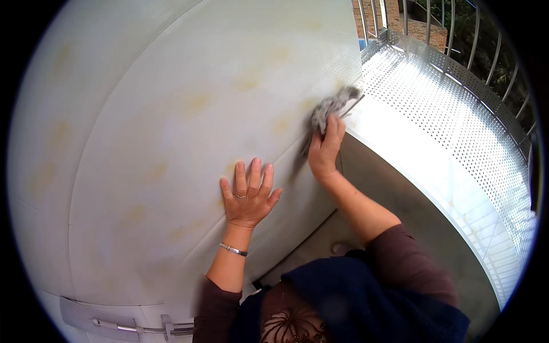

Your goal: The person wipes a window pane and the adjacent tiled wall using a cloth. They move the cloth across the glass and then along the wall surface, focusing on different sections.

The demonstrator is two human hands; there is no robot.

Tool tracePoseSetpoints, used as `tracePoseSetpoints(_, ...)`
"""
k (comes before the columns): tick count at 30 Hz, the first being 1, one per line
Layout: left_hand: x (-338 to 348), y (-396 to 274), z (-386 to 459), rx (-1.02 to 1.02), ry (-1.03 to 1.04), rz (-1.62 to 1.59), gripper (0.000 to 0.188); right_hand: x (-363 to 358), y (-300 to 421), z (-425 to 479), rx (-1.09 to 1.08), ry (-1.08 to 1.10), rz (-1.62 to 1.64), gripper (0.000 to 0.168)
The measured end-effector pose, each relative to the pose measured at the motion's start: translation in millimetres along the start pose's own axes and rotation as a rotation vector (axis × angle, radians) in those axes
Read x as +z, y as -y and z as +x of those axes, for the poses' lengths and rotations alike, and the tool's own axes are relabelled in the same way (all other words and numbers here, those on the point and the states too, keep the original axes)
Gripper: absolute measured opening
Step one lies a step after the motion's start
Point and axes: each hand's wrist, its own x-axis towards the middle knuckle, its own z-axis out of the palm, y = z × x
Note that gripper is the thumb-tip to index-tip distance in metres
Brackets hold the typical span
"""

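A pale wall panel [180, 141] with faint yellowish stains fills the left and middle of the view. My left hand [248, 195], with a ring on one finger, lies flat on the panel, fingers spread and holding nothing. Up and to the right, my right hand [327, 148] grips a crumpled grey cloth [332, 109] against the panel, near its right edge. The cloth is blurred, and its far end reaches the corner beside the bright sill.
A shiny white sill [420, 141] with a perforated metal sheet [450, 107] curves along the right. Metal bars [474, 38] stand beyond it, with brickwork [416, 30] outside. A metal rod with brackets [150, 330] is at the lower left.
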Motion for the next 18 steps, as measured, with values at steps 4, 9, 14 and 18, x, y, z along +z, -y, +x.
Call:
tracePoseSetpoints(4, 4, 4, -6, -0.029, -0.054, -0.111, 0.05, -33, 47, -94, -0.054, 0.456, 0.138, 0.051)
tracePoseSetpoints(9, 1, 12, -22, -0.119, -0.118, -0.405, 0.054, -6, 85, 13, -0.337, 0.335, 0.384, 0.045)
tracePoseSetpoints(14, -40, 32, -58, -0.488, -0.179, -0.276, 0.058, 45, 157, 160, -0.365, 0.055, 0.32, 0.042)
tracePoseSetpoints(18, -72, 49, -106, -0.801, -0.112, -0.093, 0.057, 45, 157, 59, -0.635, 0.184, 0.216, 0.05)
